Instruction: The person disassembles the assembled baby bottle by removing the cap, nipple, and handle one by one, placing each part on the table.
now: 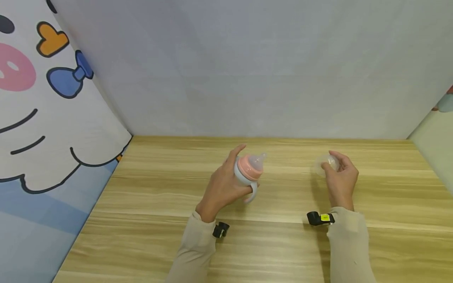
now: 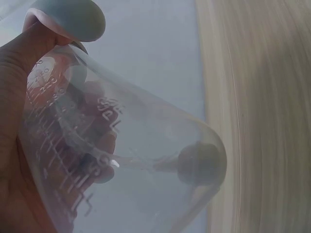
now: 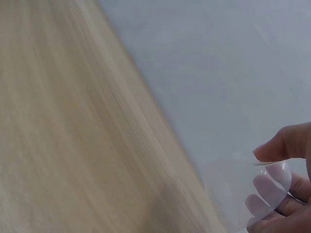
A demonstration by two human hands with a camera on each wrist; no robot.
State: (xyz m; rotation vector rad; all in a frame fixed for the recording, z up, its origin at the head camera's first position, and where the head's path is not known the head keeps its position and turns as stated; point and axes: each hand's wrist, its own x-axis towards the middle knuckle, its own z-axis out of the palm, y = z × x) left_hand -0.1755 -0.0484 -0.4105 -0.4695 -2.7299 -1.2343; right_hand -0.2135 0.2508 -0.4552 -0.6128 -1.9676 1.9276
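Note:
A baby bottle (image 1: 250, 168) with a pink collar, clear teat and pale side handles is gripped by my left hand (image 1: 223, 186), its teat tilted up and to the right. In the left wrist view the clear bottle body (image 2: 141, 126) shows raised measuring marks, a straw with a weighted end inside, and a rounded handle end (image 2: 82, 19) near the thumb. My right hand (image 1: 342, 179) holds a clear dome-shaped cap (image 1: 320, 165) between thumb and fingers, apart from the bottle. Through the cap (image 3: 272, 189) the fingers show in the right wrist view.
A wood-grain table (image 1: 269, 243) lies under both hands, ending at a pale grey backdrop (image 1: 255, 78). A cartoon-printed cloth (image 1: 67, 129) borders the left side, and a pale panel (image 1: 435, 145) stands on the right. Both wrists carry small black cameras (image 1: 221, 230).

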